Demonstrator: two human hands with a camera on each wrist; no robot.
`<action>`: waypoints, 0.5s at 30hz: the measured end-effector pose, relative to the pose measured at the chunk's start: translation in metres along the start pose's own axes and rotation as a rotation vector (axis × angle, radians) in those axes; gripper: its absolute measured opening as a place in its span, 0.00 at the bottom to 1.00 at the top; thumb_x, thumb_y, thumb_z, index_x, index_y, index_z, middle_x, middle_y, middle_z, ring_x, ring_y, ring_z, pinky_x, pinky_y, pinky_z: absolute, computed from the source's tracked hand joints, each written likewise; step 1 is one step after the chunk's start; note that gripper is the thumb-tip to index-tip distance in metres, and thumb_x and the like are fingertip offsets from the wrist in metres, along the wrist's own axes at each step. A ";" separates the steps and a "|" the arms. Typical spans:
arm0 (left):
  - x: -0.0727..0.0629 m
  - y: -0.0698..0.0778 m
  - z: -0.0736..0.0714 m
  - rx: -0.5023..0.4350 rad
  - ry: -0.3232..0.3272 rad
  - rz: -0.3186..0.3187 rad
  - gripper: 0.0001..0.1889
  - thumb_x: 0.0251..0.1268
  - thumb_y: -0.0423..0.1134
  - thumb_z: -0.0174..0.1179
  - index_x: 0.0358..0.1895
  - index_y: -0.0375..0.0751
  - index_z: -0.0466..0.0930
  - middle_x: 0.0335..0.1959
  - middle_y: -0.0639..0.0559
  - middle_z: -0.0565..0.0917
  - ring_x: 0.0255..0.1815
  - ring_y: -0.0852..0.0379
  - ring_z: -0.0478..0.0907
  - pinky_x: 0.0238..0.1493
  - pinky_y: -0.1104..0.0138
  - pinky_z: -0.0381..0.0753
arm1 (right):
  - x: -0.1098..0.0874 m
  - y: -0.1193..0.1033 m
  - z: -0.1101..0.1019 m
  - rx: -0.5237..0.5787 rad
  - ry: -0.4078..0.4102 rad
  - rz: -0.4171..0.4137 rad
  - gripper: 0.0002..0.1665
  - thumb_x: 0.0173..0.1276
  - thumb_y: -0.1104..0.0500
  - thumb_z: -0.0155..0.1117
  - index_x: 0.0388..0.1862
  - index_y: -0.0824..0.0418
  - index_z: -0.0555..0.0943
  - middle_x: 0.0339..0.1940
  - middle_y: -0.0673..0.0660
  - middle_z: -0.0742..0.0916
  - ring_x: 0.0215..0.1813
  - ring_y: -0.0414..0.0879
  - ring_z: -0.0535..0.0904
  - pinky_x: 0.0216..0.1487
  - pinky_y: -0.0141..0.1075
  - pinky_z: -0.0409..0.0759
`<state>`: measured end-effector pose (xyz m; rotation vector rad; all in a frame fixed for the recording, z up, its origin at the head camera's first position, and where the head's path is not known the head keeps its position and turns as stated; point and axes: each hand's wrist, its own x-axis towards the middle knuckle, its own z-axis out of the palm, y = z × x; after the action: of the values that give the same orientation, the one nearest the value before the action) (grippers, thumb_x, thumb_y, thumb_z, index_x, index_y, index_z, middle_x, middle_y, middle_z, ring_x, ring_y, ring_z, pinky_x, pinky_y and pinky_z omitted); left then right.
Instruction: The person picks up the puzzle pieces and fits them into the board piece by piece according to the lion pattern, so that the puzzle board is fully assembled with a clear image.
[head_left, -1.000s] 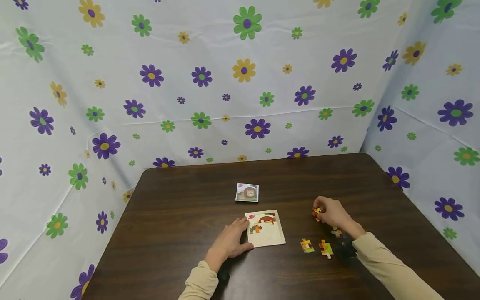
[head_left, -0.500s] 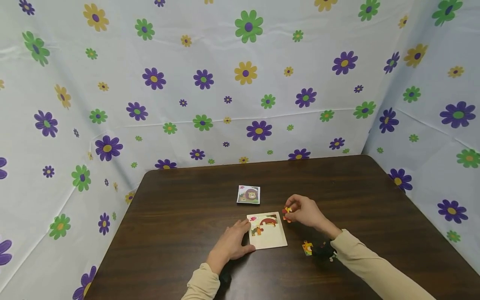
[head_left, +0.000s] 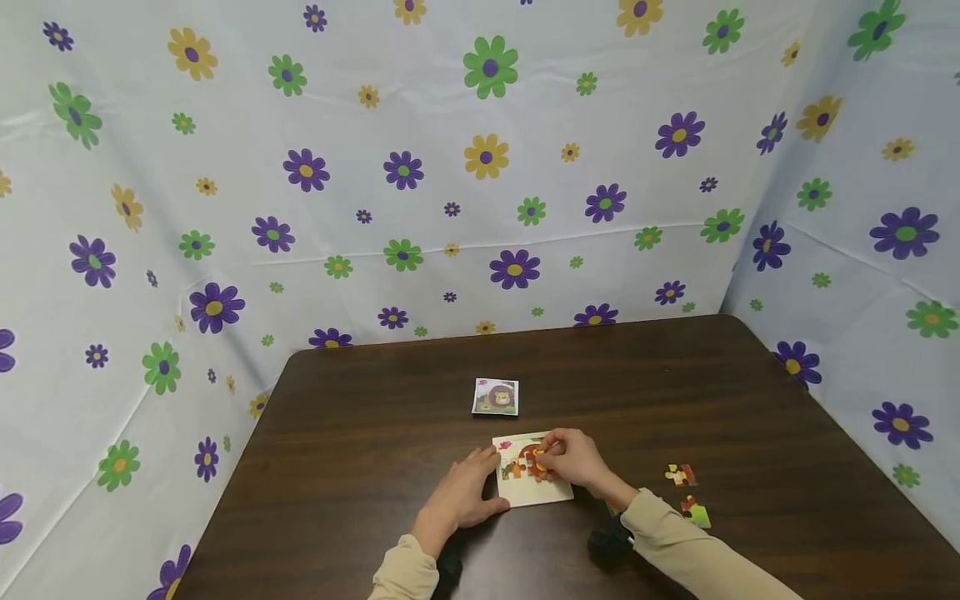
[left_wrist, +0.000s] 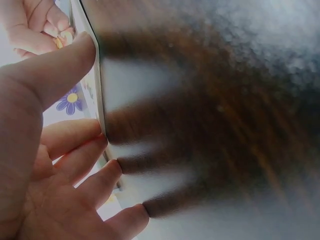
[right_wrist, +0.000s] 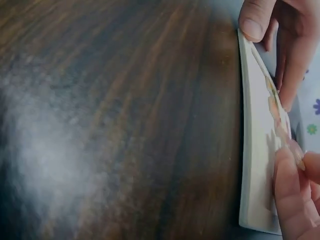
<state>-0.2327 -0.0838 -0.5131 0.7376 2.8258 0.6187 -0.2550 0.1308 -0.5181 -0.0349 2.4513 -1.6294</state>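
A square wooden puzzle board (head_left: 534, 495) lies on the table, its upper part filled with picture pieces and its lower part bare. My left hand (head_left: 461, 495) rests at the board's left side, thumb and fingertips against the edge. In the left wrist view, the left thumb (left_wrist: 75, 62) touches the board's rim with the fingers spread below it. Over the board, my right hand (head_left: 579, 460) pinches a red-and-yellow puzzle piece (head_left: 536, 463), which sits against the pieces in the tray. Its fingertips partly hide that piece.
Two loose puzzle pieces, a yellow-and-red one (head_left: 678, 475) and a green-and-red one (head_left: 696, 512), lie to the right. Another piece (head_left: 612, 508) peeks out beneath the right wrist. A lion picture card (head_left: 496, 397) lies behind the board. Flowered cloth (head_left: 442, 183) surrounds the dark table (head_left: 360, 433).
My right hand has carried the puzzle piece leftward from the right side of the table onto the board. The left hand has stayed at the board's edge.
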 end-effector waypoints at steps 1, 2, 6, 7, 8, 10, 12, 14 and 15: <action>-0.001 0.000 0.000 0.003 -0.003 -0.002 0.35 0.53 0.50 0.70 0.63 0.36 0.73 0.67 0.41 0.71 0.68 0.38 0.65 0.58 0.38 0.66 | 0.000 0.001 0.001 0.011 -0.003 0.012 0.07 0.59 0.67 0.69 0.34 0.68 0.79 0.21 0.55 0.82 0.19 0.43 0.81 0.24 0.35 0.82; -0.001 0.000 0.000 0.003 -0.005 -0.002 0.35 0.53 0.50 0.70 0.62 0.36 0.73 0.67 0.41 0.71 0.68 0.38 0.65 0.58 0.38 0.66 | 0.000 0.002 0.002 0.022 -0.006 0.026 0.08 0.59 0.67 0.69 0.34 0.68 0.79 0.21 0.55 0.82 0.19 0.43 0.81 0.24 0.35 0.82; -0.002 0.000 0.001 0.005 -0.010 -0.002 0.34 0.52 0.50 0.70 0.62 0.37 0.74 0.66 0.41 0.71 0.67 0.38 0.66 0.57 0.38 0.67 | 0.001 0.003 0.005 0.047 -0.018 0.047 0.08 0.59 0.67 0.69 0.34 0.68 0.78 0.21 0.56 0.83 0.19 0.42 0.81 0.24 0.35 0.82; -0.002 0.000 0.001 0.003 -0.011 -0.003 0.34 0.53 0.50 0.70 0.62 0.37 0.74 0.66 0.41 0.71 0.67 0.38 0.66 0.58 0.38 0.67 | 0.002 0.003 0.006 0.045 -0.019 0.043 0.09 0.59 0.67 0.69 0.34 0.68 0.78 0.20 0.56 0.83 0.18 0.42 0.81 0.23 0.34 0.82; -0.002 0.000 0.001 0.002 -0.010 -0.003 0.34 0.53 0.50 0.70 0.62 0.37 0.74 0.66 0.41 0.71 0.67 0.38 0.66 0.58 0.38 0.67 | 0.002 0.002 0.007 0.043 -0.020 0.037 0.09 0.59 0.66 0.69 0.34 0.68 0.77 0.20 0.56 0.83 0.18 0.42 0.80 0.22 0.34 0.81; -0.002 0.000 0.001 0.000 -0.008 -0.002 0.34 0.53 0.50 0.70 0.62 0.37 0.74 0.66 0.41 0.71 0.67 0.38 0.65 0.58 0.38 0.67 | 0.002 0.002 0.008 0.025 -0.013 0.023 0.09 0.58 0.66 0.69 0.33 0.68 0.77 0.18 0.55 0.83 0.17 0.41 0.79 0.20 0.33 0.79; -0.001 0.000 0.002 -0.001 -0.005 0.000 0.34 0.53 0.50 0.70 0.62 0.36 0.74 0.66 0.41 0.71 0.68 0.38 0.65 0.58 0.38 0.67 | 0.003 0.001 0.009 -0.005 0.001 0.001 0.09 0.56 0.66 0.70 0.31 0.67 0.77 0.16 0.54 0.82 0.15 0.41 0.78 0.18 0.31 0.76; -0.001 0.000 0.002 0.000 0.000 0.002 0.34 0.53 0.50 0.70 0.62 0.36 0.74 0.66 0.41 0.71 0.68 0.38 0.65 0.58 0.37 0.67 | 0.003 0.000 0.011 -0.053 0.021 -0.021 0.09 0.55 0.66 0.71 0.29 0.65 0.77 0.15 0.52 0.81 0.14 0.40 0.76 0.16 0.29 0.73; -0.001 0.000 0.002 0.002 0.004 0.004 0.34 0.53 0.50 0.70 0.62 0.36 0.74 0.66 0.41 0.71 0.68 0.38 0.65 0.58 0.37 0.67 | 0.004 0.000 0.012 -0.080 0.033 -0.034 0.09 0.54 0.66 0.71 0.28 0.65 0.78 0.14 0.51 0.81 0.14 0.39 0.75 0.15 0.29 0.72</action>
<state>-0.2318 -0.0837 -0.5145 0.7435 2.8294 0.6182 -0.2568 0.1196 -0.5230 -0.0617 2.5536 -1.5561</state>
